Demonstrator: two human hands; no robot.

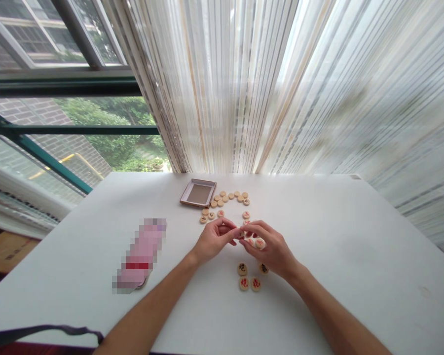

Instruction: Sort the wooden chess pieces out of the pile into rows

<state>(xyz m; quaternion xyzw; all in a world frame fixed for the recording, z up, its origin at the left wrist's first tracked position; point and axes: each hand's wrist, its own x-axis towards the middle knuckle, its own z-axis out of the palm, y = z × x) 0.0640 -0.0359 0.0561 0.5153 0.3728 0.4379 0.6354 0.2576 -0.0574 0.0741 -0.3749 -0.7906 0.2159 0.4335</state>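
Round wooden chess pieces [225, 199] with red or black characters lie scattered on a white table [336, 236]. My left hand [215, 239] and my right hand [269, 246] meet at the table's middle, fingertips pinched together on a piece [241, 233] between them. My right hand also holds several pieces [259, 243] under its fingers. Several more pieces [249, 276] lie face up just in front of my hands. Others sit in a loose arc behind them.
A shallow brown box lid [199, 193] lies at the back of the table beside the arc. A pink blurred object [140, 255] rests to the left. A striped curtain [281, 84] and a window [59, 108] stand behind the table. A dark strap [40, 331] lies at the near left edge.
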